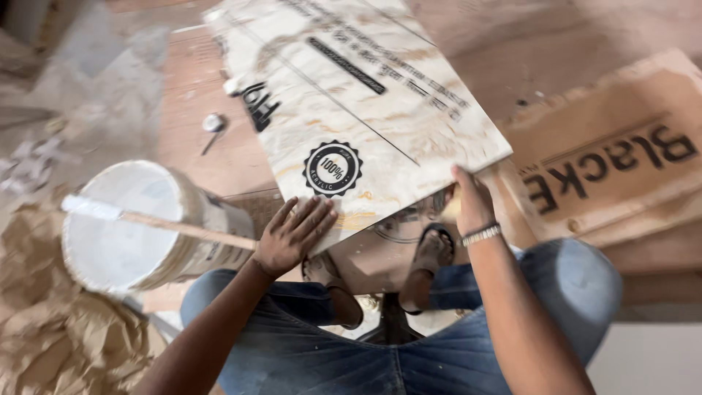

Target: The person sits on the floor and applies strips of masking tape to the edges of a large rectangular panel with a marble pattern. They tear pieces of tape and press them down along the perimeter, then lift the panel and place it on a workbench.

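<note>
Your left hand point(292, 234) lies flat on the marbled sheet point(358, 110); right hand point(472, 201) clamps its near-right edge. Glue bucket point(139, 227) waits left, sheet not yet laid.

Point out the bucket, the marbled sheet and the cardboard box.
bucket point(121, 223), head view, on its white inside
marbled sheet point(365, 95), head view, on its middle face
cardboard box point(621, 168), head view, on its printed top
</note>
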